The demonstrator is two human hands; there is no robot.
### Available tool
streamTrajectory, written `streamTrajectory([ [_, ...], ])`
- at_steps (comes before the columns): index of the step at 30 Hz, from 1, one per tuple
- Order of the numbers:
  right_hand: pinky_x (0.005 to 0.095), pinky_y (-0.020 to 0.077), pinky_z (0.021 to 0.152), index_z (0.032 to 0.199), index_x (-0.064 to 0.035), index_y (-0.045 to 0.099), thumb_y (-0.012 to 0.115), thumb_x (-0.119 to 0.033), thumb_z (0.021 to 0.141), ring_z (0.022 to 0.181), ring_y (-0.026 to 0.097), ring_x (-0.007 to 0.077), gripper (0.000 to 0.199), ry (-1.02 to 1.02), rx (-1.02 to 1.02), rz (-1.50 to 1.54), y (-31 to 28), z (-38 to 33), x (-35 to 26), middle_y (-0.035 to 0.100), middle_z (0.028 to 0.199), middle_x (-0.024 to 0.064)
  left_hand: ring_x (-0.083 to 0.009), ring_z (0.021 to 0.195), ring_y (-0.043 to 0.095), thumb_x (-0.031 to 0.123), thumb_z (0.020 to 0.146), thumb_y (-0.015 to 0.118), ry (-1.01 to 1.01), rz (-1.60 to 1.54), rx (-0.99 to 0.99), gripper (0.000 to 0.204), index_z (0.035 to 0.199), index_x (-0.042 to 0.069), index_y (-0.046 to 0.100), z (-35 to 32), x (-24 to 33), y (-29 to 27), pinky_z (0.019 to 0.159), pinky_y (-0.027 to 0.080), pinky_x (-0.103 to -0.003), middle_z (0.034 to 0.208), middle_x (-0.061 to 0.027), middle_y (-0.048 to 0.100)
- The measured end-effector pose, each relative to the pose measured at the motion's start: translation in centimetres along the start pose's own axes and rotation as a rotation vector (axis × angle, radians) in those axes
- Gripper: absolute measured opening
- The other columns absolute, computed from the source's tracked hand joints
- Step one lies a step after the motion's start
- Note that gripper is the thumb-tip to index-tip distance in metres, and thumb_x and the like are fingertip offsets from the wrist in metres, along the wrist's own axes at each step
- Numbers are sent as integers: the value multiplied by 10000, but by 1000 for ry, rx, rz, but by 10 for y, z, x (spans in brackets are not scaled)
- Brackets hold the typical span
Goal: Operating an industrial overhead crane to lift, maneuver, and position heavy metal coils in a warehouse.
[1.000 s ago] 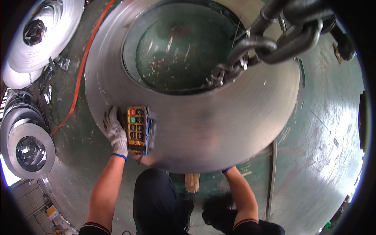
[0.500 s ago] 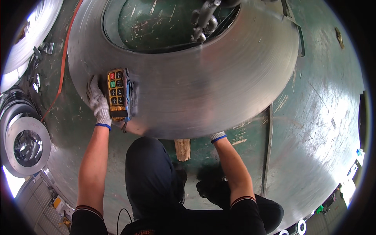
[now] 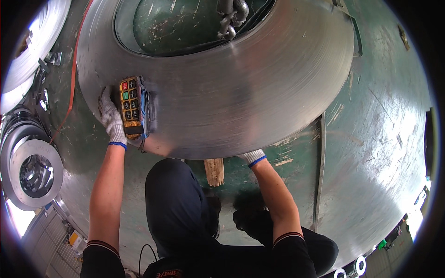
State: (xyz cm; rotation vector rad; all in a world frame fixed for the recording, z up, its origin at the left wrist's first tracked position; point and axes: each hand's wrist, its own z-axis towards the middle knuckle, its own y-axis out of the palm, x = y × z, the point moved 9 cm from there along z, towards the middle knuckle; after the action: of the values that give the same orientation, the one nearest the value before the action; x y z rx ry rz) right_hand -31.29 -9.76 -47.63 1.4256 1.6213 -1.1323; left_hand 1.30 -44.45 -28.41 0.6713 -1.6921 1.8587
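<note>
A large flat steel coil (image 3: 208, 102) lies in front of me. On its left part rests a yellow-and-black crane remote (image 3: 132, 107) with rows of buttons. My left hand (image 3: 111, 116), in a white knitted glove with a blue cuff, lies stretched along the coil's left face, right beside the remote. My right hand (image 3: 252, 156) wears the same kind of glove and reaches under the coil's near edge, where its fingers are hidden. Between my hands a wooden block (image 3: 214, 171) sticks out from beneath the coil. Metal chain links (image 3: 227, 23) hang at the coil's central opening.
Green scuffed floor (image 3: 371, 153) surrounds the coil. A red strap (image 3: 73, 88) runs along the left, near smaller ring-shaped coils (image 3: 55, 173) and another large coil (image 3: 41, 51). A thin metal strip (image 3: 320, 180) lies on the floor at right, past my right arm.
The view has shifted slightly, so the coil, remote and chain appear a little higher and further left. Slightly more of my right glove shows at the coil's near edge. My left hand stays beside the remote.
</note>
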Motion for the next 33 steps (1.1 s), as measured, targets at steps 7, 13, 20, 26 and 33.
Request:
streamTrajectory([
  [7,475,316,1207,1573,-58,327,598,-435,1012,1434,384,341,728,47,131,-79,6,-1,43,395,1585,175,-279,1327,528,263,1076,419,161,199,-46,421,1406,43,563,-9,12,14,1148,405,-374,1424,-138,535],
  [13,462,279,1225,1578,-61,320,566,-445,1027,1449,366,336,716,40,135,-164,5,-4,16,389,1596,177,-266,1331,527,231,1078,401,-54,-113,-45,418,1408,24,552,2,-13,3,1145,409,-363,1425,-134,531],
  [20,459,298,1217,1573,-60,330,577,-439,1024,1433,388,333,711,29,-135,-196,-5,-5,-5,395,1592,181,-277,1327,530,223,1067,399,124,123,-30,415,1407,47,559,0,1,0,1142,412,-371,1406,-138,553],
  [26,455,341,1190,1550,-53,365,655,-396,993,1394,425,323,716,69,-18,98,-6,-1,-1,425,1561,179,-282,1323,529,197,1053,418,34,-24,-50,406,1405,52,557,13,-17,2,1142,415,-380,1394,-144,560],
  [33,475,441,1104,1480,-47,452,671,-368,979,1283,537,318,633,5,39,-353,-36,-16,-18,526,1454,185,-288,1331,518,178,1051,431,152,84,-41,400,1422,69,534,-5,1,2,1139,421,-381,1411,-147,540],
])
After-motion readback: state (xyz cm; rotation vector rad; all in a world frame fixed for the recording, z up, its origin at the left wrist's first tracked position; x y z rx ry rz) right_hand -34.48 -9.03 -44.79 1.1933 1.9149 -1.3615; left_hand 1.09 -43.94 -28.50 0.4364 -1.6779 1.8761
